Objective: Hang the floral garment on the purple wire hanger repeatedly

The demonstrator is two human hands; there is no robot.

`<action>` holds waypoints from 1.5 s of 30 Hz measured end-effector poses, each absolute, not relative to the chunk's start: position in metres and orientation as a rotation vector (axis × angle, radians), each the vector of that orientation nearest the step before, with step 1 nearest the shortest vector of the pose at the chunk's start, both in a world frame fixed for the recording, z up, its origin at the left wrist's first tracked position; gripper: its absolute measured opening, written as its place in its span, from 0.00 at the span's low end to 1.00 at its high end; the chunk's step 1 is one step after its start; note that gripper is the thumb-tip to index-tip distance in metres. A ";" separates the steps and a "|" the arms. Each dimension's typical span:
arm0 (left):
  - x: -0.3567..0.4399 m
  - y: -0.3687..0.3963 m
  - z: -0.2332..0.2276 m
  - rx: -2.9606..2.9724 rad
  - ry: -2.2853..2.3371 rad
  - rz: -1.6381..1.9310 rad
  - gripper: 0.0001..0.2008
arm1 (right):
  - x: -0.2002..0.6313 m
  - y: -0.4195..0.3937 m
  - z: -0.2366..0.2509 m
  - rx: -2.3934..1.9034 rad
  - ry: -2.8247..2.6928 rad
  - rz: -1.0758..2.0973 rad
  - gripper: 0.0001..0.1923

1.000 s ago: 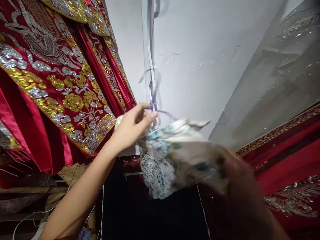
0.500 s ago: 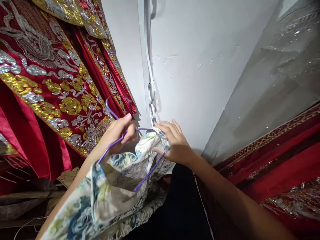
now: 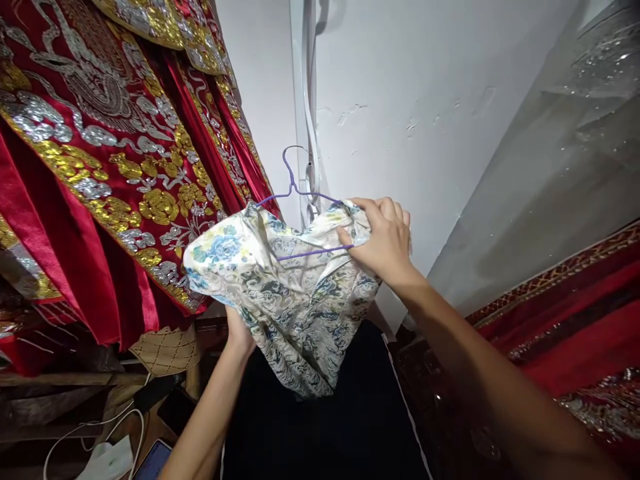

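A floral garment (image 3: 280, 287) in cream, blue and green hangs on a thin purple wire hanger (image 3: 295, 190) in front of a white wall. My right hand (image 3: 383, 240) grips the garment's upper right edge together with the hanger's end. My left hand (image 3: 239, 333) reaches up from below and is mostly hidden behind the garment's lower left part, touching or holding the cloth there. The hanger's hook rises above the fabric, close to white cables on the wall.
Red robes (image 3: 100, 167) with gold and silver embroidery hang at the left. More red embroidered cloth (image 3: 575, 313) under clear plastic (image 3: 550, 167) fills the right. White cables (image 3: 310, 100) run down the wall. A phone (image 3: 153, 460) and white cords lie at the lower left, and dark cloth (image 3: 325, 433) hangs below.
The garment and hanger have been raised and turned upright. My right hand closed on the upper right edge, and my left hand dropped from the hanger to below the fabric.
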State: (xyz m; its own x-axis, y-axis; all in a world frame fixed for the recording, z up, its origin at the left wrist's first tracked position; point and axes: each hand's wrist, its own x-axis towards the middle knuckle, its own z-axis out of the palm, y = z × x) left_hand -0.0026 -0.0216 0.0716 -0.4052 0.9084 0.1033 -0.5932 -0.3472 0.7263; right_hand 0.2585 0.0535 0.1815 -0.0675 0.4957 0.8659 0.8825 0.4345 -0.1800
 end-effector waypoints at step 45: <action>0.090 -0.083 -0.046 1.521 1.504 1.635 0.13 | 0.198 -0.062 -0.002 -1.146 -1.426 1.492 0.19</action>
State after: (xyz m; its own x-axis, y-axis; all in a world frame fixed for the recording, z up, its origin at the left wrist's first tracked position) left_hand 0.0905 -0.0833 -0.0456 -0.2944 0.8636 0.4092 0.3361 -0.3072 0.8903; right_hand 0.1983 -0.0618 -0.0020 -0.3075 0.9463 -0.0999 0.0570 -0.0864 -0.9946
